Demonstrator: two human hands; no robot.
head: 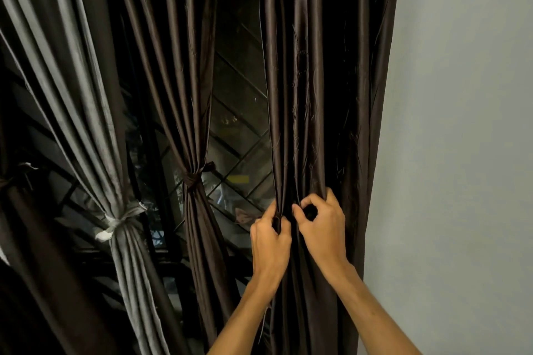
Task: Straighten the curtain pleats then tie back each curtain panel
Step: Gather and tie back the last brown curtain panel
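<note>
- head view looks up at a window hung with several curtain panels, with two bare forearms reaching up from the bottom edge.
- the untied brown panel (323,81) hangs at the right, just beside the pale wall (461,124). its glossy folds fall loose and nearly straight.
- the left hand (269,242) is at that panel's left edge, with thumb and curled fingers pinching a narrow fold of the cloth.
- the right hand (323,228) is just beside it, almost touching. its thumb and forefinger curve into a ring, and the other fingers hook round folds a little higher up.
- whether cloth passes through that ring is hard to tell against the dark fabric.
- the pleats draw inward where the two hands gather them.
- the middle brown panel (184,81) hangs to the left, cinched at its waist by a dark tie band (191,179) and flaring again below. the hands sit a little lower than this band.
- further left, the grey panel (72,81) is gathered by a pale tie (121,220), which is knotted lower than the dark band.
- at the far left edge another dark panel (17,239) is partly cut off by the frame.
- between the two brown panels shows the window grille (239,130), with diagonal bars over dark glass.
</note>
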